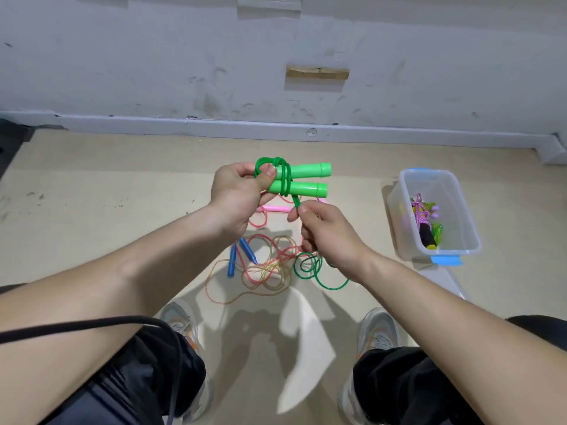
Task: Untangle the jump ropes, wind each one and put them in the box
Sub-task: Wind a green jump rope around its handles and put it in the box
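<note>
Scuffed grey-white wall [153, 72] and a beige floor [92, 185] frame the scene, seen from above the person's knees. The left hand [239, 194] grips the pair of bright green plastic jump-rope handles [306, 179] side by side in mid-air, its fingers [270, 171] curled round their near ends and the thumb pressing on the thin green cord [287, 176] wrapped several times round them. Just below, the right hand [334, 237] pinches the same cord between thumb and fingertip, the other fingers loosely curled. From there the loose green tail [306, 268] drops to the floor in open loops.

That tail lies just beside, perhaps touching, the tangle of pink and pale yellow ropes [270, 265] with its blue plastic handles [242, 256] — a hard pull could drag the tangle along or tighten a snag. If the thumb eases, the turns may slide off the smooth handles and spring loose. Slack winding could also come undone on the way into the clear plastic box with blue latches [395, 207], which stands well to the right and holds a wound purple rope [420, 216] with a black foam handle [428, 236].

No brand, label or legible writing shows — the sheet on the wall [270, 1] at the top edge is too blurred to read.
</note>
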`<state>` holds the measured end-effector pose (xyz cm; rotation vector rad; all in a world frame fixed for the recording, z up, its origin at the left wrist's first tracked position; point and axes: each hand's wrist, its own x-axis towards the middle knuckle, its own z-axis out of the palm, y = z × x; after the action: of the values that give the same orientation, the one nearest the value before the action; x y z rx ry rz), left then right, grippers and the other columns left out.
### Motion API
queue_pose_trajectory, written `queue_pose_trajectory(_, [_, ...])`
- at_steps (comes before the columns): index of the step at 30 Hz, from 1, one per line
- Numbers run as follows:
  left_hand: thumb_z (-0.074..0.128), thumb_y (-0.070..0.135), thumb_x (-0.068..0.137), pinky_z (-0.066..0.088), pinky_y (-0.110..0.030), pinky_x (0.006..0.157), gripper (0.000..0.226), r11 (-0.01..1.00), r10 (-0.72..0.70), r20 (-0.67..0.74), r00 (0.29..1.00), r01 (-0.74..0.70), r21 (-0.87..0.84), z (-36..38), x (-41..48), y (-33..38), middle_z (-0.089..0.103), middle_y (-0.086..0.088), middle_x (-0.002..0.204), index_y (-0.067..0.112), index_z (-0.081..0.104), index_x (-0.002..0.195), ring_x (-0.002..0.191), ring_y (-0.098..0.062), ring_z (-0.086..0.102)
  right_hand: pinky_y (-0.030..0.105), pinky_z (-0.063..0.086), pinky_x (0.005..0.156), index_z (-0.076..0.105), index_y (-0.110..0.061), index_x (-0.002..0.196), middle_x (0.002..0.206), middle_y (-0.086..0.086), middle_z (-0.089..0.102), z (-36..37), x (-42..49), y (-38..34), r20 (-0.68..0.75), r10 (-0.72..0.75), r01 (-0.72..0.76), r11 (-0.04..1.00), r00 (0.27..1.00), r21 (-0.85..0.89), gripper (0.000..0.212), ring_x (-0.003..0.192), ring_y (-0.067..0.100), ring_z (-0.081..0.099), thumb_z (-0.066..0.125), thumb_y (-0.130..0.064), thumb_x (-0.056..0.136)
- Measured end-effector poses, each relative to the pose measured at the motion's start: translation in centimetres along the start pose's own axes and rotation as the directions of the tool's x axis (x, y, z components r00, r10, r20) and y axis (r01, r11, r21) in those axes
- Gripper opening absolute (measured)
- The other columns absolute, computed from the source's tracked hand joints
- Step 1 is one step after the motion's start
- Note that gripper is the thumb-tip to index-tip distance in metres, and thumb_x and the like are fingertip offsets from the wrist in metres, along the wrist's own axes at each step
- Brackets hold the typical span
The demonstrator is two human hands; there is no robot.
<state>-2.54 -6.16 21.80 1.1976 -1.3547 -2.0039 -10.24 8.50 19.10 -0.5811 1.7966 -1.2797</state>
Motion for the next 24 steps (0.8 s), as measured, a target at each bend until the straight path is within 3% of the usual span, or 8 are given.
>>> queue_pose_trajectory(3, [0.068, 0.008, 0.093, 0.057, -0.021, 0.062, 0.007, 0.990, 0.097, -0.083, 0.992, -0.088, 0.108, -0.1, 0.2, -0.4, 0.065, -0.012, 0.085, 0.002, 0.064, 0.096, 0.068, -0.015, 0.069, 0.035, 0.039, 0.062, 0.070, -0.028, 0.091, 0.053, -0.008, 0.046, 0.0, 0.1, -0.6, 0.034, -0.063, 0.068, 0.977, 0.997, -0.201, 0.022, 0.054, 0.019, 0.043, 0.049, -0.031, 0.096])
queue_pose_trajectory(6, [0.073, 0.016, 0.090, 0.061, -0.037, 0.074, 0.009, 0.966, 0.172, -0.107, 0.979, -0.146, 0.214, -0.2, 0.1, -1.1, 0.067, -0.015, 0.087, 0.014, 0.065, 0.086, 0.080, -0.030, 0.070, 0.034, 0.043, 0.060, 0.066, -0.015, 0.102, 0.054, -0.007, 0.052, -0.1, 0.0, -1.1, 0.161, -0.046, 0.092, 0.951, 0.986, -0.296, 0.020, 0.054, 0.018, 0.048, 0.049, -0.025, 0.099])
queue_pose_trajectory(11, [0.071, 0.021, 0.091, 0.058, -0.039, 0.082, 0.008, 0.873, 0.235, -0.004, 0.972, -0.209, 0.441, 0.4, -0.8, -2.2, 0.069, -0.005, 0.090, 0.019, 0.063, 0.090, 0.087, -0.025, 0.069, 0.032, 0.028, 0.054, 0.042, -0.025, 0.053, 0.045, -0.010, 0.037, -0.7, -0.2, -1.6, 0.144, -0.089, 0.151, 0.847, 0.986, -0.509, 0.049, 0.046, 0.009, 0.033, 0.052, -0.035, 0.100])
queue_pose_trajectory(13, [0.068, 0.018, 0.094, 0.062, -0.041, 0.075, 0.009, 0.902, 0.186, 0.041, 0.982, -0.187, 0.388, 0.4, -0.8, -2.1, 0.067, -0.011, 0.103, 0.016, 0.060, 0.093, 0.089, -0.029, 0.072, 0.033, 0.024, 0.053, 0.037, -0.025, 0.050, 0.044, -0.009, 0.033, -0.9, -0.3, -1.5, 0.088, -0.128, 0.155, 0.834, 0.988, -0.529, 0.053, 0.046, 0.011, 0.032, 0.052, -0.036, 0.100])
queue_pose_trajectory(15, [0.065, 0.014, 0.097, 0.061, -0.029, 0.063, 0.011, 0.938, 0.126, 0.066, 0.990, -0.141, 0.316, 0.6, -1.2, -1.7, 0.062, -0.017, 0.112, 0.009, 0.056, 0.100, 0.085, -0.028, 0.073, 0.033, 0.023, 0.052, 0.042, -0.026, 0.051, 0.044, -0.008, 0.031, -1.1, -0.4, -1.5, 0.040, -0.133, 0.133, 0.826, 0.990, -0.548, 0.051, 0.048, 0.012, 0.031, 0.050, -0.038, 0.099])
queue_pose_trajectory(19, [0.064, 0.011, 0.096, 0.056, -0.018, 0.058, 0.014, 0.915, 0.177, 0.059, 0.982, -0.187, 0.357, 1.1, -1.6, -1.4, 0.061, -0.021, 0.113, 0.004, 0.055, 0.104, 0.080, -0.021, 0.072, 0.033, 0.029, 0.052, 0.059, -0.024, 0.065, 0.048, -0.005, 0.043, -1.4, -0.2, -2.0, -0.120, -0.179, 0.059, 0.757, 0.977, -0.651, 0.033, 0.058, 0.019, 0.045, 0.052, -0.035, 0.095])
queue_pose_trajectory(22, [0.065, 0.011, 0.096, 0.058, -0.021, 0.058, 0.015, 0.912, 0.206, 0.033, 0.978, -0.204, 0.355, 1.1, -1.5, -1.1, 0.061, -0.018, 0.110, 0.003, 0.055, 0.104, 0.081, -0.023, 0.073, 0.035, 0.038, 0.059, 0.053, -0.027, 0.082, 0.069, -0.004, 0.058, -1.2, -0.2, -2.2, -0.235, -0.288, 0.061, 0.742, 0.928, -0.667, 0.013, 0.071, 0.025, 0.055, 0.058, -0.036, 0.090])
queue_pose_trajectory(24, [0.066, 0.010, 0.095, 0.058, -0.021, 0.058, 0.015, 0.892, 0.235, 0.048, 0.971, -0.235, 0.387, 1.1, -1.5, -1.2, 0.061, -0.015, 0.110, 0.004, 0.056, 0.104, 0.081, -0.023, 0.072, 0.037, 0.043, 0.062, 0.048, -0.025, 0.098, 0.078, -0.001, 0.065, -1.1, -0.2, -2.1, -0.255, -0.308, 0.091, 0.781, 0.917, -0.618, 0.019, 0.073, 0.025, 0.058, 0.061, -0.033, 0.087])
